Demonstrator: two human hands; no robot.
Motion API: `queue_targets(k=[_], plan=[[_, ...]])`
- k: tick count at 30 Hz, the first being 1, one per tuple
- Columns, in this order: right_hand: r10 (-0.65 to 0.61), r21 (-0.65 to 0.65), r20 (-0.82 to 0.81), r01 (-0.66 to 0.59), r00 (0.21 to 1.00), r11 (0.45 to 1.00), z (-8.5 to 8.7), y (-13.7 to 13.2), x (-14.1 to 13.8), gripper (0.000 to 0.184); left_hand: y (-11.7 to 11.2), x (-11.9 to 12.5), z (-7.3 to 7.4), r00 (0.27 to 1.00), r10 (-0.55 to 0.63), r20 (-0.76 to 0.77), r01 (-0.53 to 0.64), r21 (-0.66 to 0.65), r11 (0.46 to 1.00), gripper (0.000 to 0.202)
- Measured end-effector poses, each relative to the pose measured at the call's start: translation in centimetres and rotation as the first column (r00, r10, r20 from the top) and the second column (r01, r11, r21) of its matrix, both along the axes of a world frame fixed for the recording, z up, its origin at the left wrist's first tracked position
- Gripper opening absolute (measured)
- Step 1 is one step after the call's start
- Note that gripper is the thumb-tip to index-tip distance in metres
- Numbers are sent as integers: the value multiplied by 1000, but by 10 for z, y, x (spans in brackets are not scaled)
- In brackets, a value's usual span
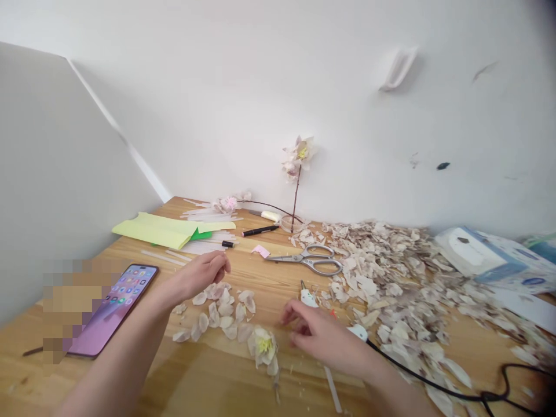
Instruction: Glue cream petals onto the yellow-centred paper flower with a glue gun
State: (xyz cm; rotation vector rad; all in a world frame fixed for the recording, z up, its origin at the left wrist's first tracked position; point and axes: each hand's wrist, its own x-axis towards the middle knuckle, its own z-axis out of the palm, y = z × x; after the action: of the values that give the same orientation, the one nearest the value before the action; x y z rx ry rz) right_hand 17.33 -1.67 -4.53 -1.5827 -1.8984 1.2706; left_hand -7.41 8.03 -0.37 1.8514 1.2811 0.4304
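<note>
My left hand (204,275) hangs just above a spread of loose cream petals (219,310), its fingers curled together around nothing I can see. My right hand (304,327) is near a cream fabric flower with a yellow centre (263,346), lying on the wooden table (243,370), with its fingers curved and slightly apart. Just beyond that hand stands a white hot glue gun (309,298), partly hidden by the fingers. Its black cord (434,386) trails off to the right. Steel scissors with open-loop handles (309,260) lie farther forward.
A large heap of petals (382,284) covers the table's right side, near a tissue box (480,253). A phone (115,310) lies at left. Yellow-green paper (156,230), glue sticks (202,247), a marker (260,230) and a stemmed flower (299,156) stand at the back, against white walls.
</note>
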Motion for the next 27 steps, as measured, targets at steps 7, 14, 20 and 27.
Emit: queue_targets(k=[7,14,20,27], plan=[[-113,75,30,111,993,991,9,6,23,7,5,16,-27,995,39,-90,-27,133,991,26],[-199,201,72,181,977,963,11,13,36,17,5,36,-59,992,-53,-116,73,167,983,8],[-217,211,51,202,975,956,7,13,34,18,7,35,-69,993,-88,-84,99,139,985,13],[-237,211,32,225,971,951,6,14,32,16,13,36,-74,1000,-2,14,1,57,998,16]])
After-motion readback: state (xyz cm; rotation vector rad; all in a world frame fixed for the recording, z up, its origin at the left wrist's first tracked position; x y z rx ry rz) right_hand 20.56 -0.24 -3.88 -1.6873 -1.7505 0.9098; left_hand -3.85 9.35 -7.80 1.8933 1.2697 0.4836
